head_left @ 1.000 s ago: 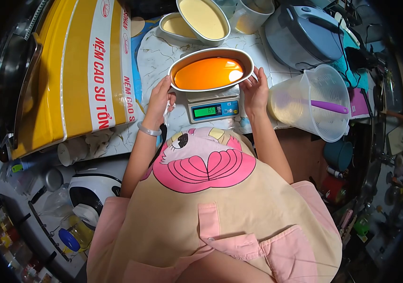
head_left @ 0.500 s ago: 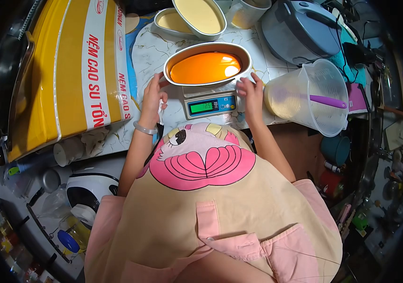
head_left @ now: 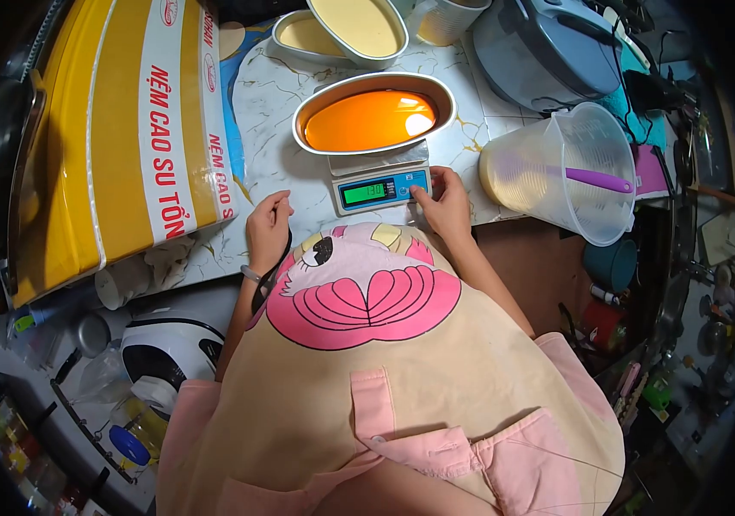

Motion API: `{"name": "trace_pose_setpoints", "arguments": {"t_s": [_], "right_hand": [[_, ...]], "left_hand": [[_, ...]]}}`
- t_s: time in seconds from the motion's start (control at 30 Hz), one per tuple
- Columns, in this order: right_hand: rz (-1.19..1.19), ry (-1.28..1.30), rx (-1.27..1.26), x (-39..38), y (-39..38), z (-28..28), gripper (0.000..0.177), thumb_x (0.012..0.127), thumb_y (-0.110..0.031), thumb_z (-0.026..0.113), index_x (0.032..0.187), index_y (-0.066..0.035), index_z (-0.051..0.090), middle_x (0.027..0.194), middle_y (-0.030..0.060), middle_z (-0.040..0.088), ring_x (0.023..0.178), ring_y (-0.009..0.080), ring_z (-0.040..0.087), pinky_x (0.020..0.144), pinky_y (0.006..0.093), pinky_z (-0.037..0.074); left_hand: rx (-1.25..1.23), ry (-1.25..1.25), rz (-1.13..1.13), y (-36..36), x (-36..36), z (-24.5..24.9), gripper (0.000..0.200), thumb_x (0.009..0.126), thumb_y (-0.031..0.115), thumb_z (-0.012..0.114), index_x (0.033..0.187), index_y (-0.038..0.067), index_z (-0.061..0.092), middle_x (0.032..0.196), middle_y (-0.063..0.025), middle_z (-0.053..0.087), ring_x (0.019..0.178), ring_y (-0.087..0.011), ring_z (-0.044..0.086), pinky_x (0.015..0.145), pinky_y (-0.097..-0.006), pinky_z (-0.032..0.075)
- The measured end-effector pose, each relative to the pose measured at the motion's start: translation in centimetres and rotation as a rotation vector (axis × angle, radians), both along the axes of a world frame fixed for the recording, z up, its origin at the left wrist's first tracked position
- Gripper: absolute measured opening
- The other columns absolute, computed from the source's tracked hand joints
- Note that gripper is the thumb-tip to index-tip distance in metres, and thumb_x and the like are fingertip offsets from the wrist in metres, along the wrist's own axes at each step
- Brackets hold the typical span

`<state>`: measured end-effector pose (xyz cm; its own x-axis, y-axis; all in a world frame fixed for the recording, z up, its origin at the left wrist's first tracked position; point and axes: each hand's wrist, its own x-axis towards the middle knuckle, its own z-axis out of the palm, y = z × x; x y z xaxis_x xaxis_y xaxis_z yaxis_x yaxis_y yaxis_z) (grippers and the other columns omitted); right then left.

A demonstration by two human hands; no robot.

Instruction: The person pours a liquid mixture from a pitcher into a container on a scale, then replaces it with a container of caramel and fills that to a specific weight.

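A digital kitchen scale (head_left: 373, 191) with a green lit display sits on the marble-patterned table. On its platform rests an oval metal mould (head_left: 299, 129) holding a glossy orange liquid (head_left: 367, 122). My right hand (head_left: 448, 209) is at the scale's right front corner, its thumb touching the button panel and its other fingers bent beside the edge. To the left of the scale, my left hand (head_left: 268, 227) is loosely closed near the table's front edge, apart from the scale, with nothing visible in it. A dark strap hangs by the left wrist.
Two oval moulds with pale yellow filling (head_left: 359, 26) stand behind, one leaning over the other. At right, a large clear measuring jug (head_left: 548, 172) contains a purple-handled utensil (head_left: 598, 180), near a grey lidded appliance (head_left: 548, 60). A yellow printed package (head_left: 118, 129) covers the left.
My right hand has moved from beside the mould down to the scale's buttons. My left hand has drawn back from the mould's left side toward the table edge. The display reading has changed.
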<state>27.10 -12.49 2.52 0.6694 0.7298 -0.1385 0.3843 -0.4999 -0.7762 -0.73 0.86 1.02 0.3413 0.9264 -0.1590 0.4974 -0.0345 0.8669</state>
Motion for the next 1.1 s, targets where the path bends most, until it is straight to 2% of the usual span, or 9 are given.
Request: {"name": "trace_pose_setpoints", "arguments": {"t_s": [0.23, 0.47, 0.63, 0.8, 0.87, 0.9, 0.97, 1.03, 1.1], "right_hand": [[0.009, 0.055, -0.108, 0.7, -0.1, -0.2, 0.040, 0.074, -0.020, 0.080, 0.103, -0.003, 0.060, 0.081, 0.0009, 0.057, 0.063, 0.0089, 0.050, 0.059, 0.0251, 0.043], [0.042, -0.024, 0.146, -1.0, -1.4, 1.1, 0.039, 0.081, -0.028, 0.074, 0.108, -0.001, 0.064, 0.084, 0.0054, 0.059, 0.066, 0.0135, 0.052, 0.062, 0.0279, 0.045], [-0.674, 0.289, 0.469, -1.8, -7.5, 0.3, 0.029, 0.096, -0.021, 0.049, 0.075, -0.003, 0.059, 0.069, -0.0012, 0.051, 0.065, 0.0083, 0.045, 0.058, 0.0249, 0.037], [-0.866, -0.753, 0.771, 8.7, -13.3, 2.7, 0.029, 0.100, -0.030, 0.041, 0.095, -0.002, 0.043, 0.085, 0.0061, 0.044, 0.074, 0.0152, 0.041, 0.069, 0.0307, 0.036], [-0.940, -0.491, 0.813, 10.6, -12.9, 9.6, 0.041, 0.098, -0.034, 0.046, 0.119, 0.002, 0.045, 0.096, 0.0077, 0.055, 0.084, 0.0166, 0.052, 0.076, 0.0307, 0.040], [-0.752, -0.341, 0.882, 12.1, -13.2, 11.6, 0.048, 0.096, -0.035, 0.050, 0.126, 0.002, 0.045, 0.098, 0.0070, 0.058, 0.089, 0.0161, 0.055, 0.081, 0.0288, 0.041], [-0.457, -0.301, 0.627, 16.6, -14.9, 13.9, 0.051, 0.093, -0.026, 0.061, 0.130, 0.003, 0.044, 0.093, 0.0031, 0.057, 0.086, 0.0110, 0.054, 0.080, 0.0258, 0.043], [-0.458, -0.357, 0.387, 16.9, -12.8, 17.2, 0.057, 0.085, -0.031, 0.072, 0.127, 0.002, 0.051, 0.086, 0.0009, 0.056, 0.080, 0.0078, 0.054, 0.074, 0.0226, 0.043], [-0.433, -0.522, -0.005, 19.1, -12.5, 19.1, 0.063, 0.082, -0.040, 0.073, 0.128, -0.002, 0.054, 0.097, 0.0073, 0.062, 0.090, 0.0159, 0.060, 0.082, 0.0287, 0.046]], "left_hand": [[0.145, 0.109, -0.071, 0.5, 0.7, 0.2, 0.021, 0.093, 0.016, 0.057, 0.106, 0.003, 0.067, 0.075, -0.0055, 0.067, 0.058, -0.0084, 0.054, 0.054, -0.0263, 0.042], [-0.187, -0.128, -0.254, 1.0, 2.9, 0.8, 0.035, 0.093, 0.017, 0.055, 0.122, 0.000, 0.060, 0.084, -0.0097, 0.071, 0.074, -0.0125, 0.066, 0.068, -0.0259, 0.049], [0.008, 0.128, -0.299, 1.7, 3.0, 1.7, 0.031, 0.091, 0.017, 0.055, 0.115, 0.000, 0.063, 0.079, -0.0131, 0.070, 0.072, -0.0201, 0.068, 0.065, -0.0295, 0.050], [0.014, -0.004, -0.184, 1.5, 0.9, 0.1, 0.025, 0.091, 0.015, 0.056, 0.109, 0.001, 0.066, 0.076, -0.0142, 0.069, 0.068, -0.0229, 0.068, 0.061, -0.0305, 0.050], [0.136, 0.096, -0.125, 0.9, 0.2, 0.6, 0.022, 0.090, 0.014, 0.057, 0.106, 0.001, 0.067, 0.074, -0.0141, 0.067, 0.067, -0.0232, 0.068, 0.061, -0.0307, 0.050], [0.217, 0.178, -0.135, 0.7, -0.3, 0.5, 0.019, 0.089, 0.011, 0.059, 0.103, 0.002, 0.068, 0.074, -0.0140, 0.067, 0.065, -0.0255, 0.067, 0.061, -0.0324, 0.050], [0.372, 0.153, -0.165, 0.1, -1.0, 0.1, 0.017, 0.088, 0.010, 0.059, 0.101, 0.003, 0.068, 0.075, -0.0138, 0.066, 0.064, -0.0267, 0.066, 0.059, -0.0333, 0.049], [0.529, 0.122, -0.176, -0.6, -1.9, -0.4, 0.016, 0.087, 0.008, 0.060, 0.100, 0.003, 0.069, 0.075, -0.0135, 0.066, 0.062, -0.0279, 0.064, 0.058, -0.0341, 0.049], [0.577, 0.156, -0.149, -1.1, -2.6, -0.8, 0.015, 0.086, 0.005, 0.061, 0.098, 0.005, 0.069, 0.075, -0.0123, 0.065, 0.060, -0.0284, 0.063, 0.054, -0.0346, 0.048]]}}
